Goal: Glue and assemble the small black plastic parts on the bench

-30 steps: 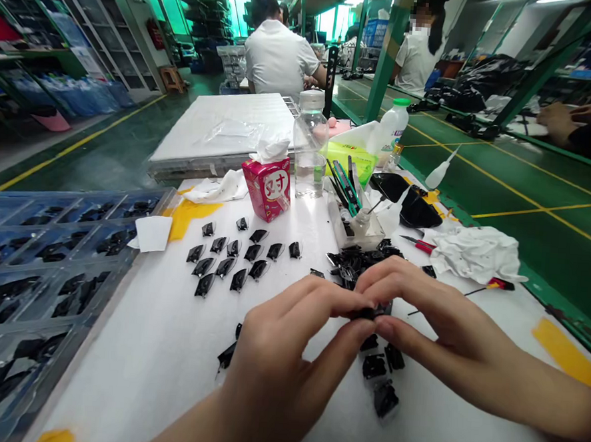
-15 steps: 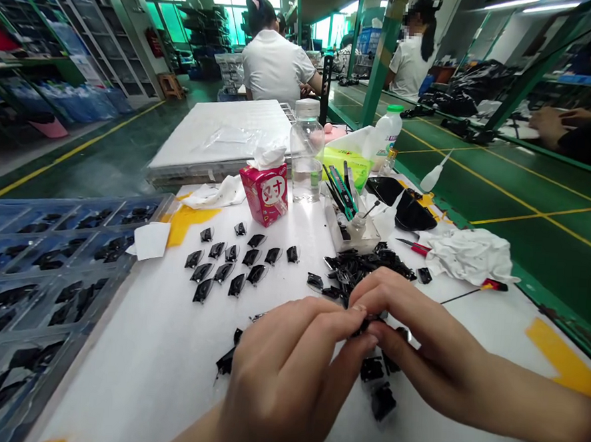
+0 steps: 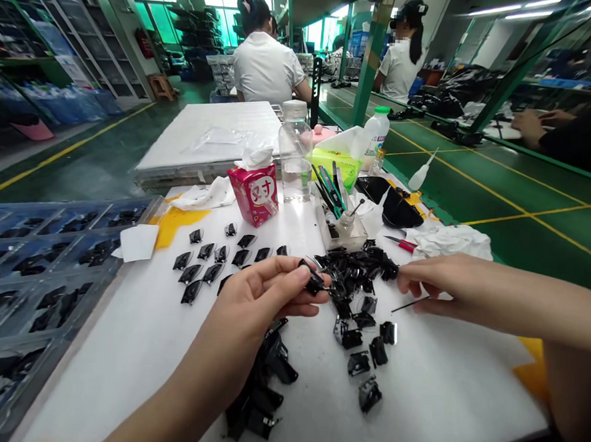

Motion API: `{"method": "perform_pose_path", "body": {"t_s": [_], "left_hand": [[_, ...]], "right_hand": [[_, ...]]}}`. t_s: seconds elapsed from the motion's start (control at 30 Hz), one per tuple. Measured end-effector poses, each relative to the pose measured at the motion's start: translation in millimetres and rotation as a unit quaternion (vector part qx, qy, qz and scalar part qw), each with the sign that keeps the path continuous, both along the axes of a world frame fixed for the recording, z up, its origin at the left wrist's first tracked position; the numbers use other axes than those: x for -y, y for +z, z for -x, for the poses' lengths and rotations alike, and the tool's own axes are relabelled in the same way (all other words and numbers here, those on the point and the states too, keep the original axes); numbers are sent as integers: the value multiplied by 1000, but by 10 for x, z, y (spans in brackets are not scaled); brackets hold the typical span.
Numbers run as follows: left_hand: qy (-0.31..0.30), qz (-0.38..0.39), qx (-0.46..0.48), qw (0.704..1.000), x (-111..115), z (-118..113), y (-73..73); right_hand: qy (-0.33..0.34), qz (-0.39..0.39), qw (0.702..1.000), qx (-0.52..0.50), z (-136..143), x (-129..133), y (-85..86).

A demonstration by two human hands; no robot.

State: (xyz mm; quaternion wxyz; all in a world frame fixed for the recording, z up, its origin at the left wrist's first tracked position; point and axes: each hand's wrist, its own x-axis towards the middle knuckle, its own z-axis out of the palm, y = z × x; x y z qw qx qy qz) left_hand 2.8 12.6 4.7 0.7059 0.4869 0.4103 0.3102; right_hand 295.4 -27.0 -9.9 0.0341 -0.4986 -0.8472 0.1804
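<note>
My left hand (image 3: 266,289) pinches a small glossy black plastic part (image 3: 312,279) between thumb and fingers, raised above the white work surface (image 3: 323,416). At the right, my right hand (image 3: 434,283) is closed around a thin screwdriver (image 3: 410,305). Its dark shaft sticks out past the fingers toward the left, while the handle is hidden by the hand. Between the hands lies a heap of black plastic parts (image 3: 357,271), with several loose ones (image 3: 359,363) nearer me. More black parts (image 3: 271,359) lie beside my left forearm, partly covered by it.
Several black parts (image 3: 189,272) with clear film stand in rows at the left. Beyond them are a red tissue box (image 3: 254,195), a bottle (image 3: 295,174) and a tool holder (image 3: 345,234). A compartment tray (image 3: 86,281) borders the left. A white cloth (image 3: 459,243) lies behind my right hand.
My hands have parted. The left hand has moved up and left with the black part; the right has let go of it, moved right and taken hold of the screwdriver, whose shaft has shifted left.
</note>
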Motion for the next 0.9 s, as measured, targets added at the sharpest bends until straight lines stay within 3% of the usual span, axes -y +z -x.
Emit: {"method": "perform_pose_path", "body": {"t_s": [0.07,0.2,0.3,0.4,0.53,0.73,0.9], "left_hand": [[-6,31,19,999,1,-1,-12],[-30,10,-5,999,39,-6,-8],[-50,5,-30,998,71,-28,9],[-70,10,-49,996,104,-58,18],[-89,-30,-90,992,159,-88,10],[-130,-111,-141,975,216,-96,-9],[-137,-148,-149,968,220,-78,-19]], "right_hand": [[17,8,1000,9,58,-31,-34],[31,5,999,19,198,-58,-30],[4,-2,1000,-22,246,-34,55],[-60,-66,987,-135,376,43,175],[-32,-184,959,-214,674,193,217],[-1,-318,942,-105,871,301,10],[-1,-331,938,-99,877,282,-31]]}}
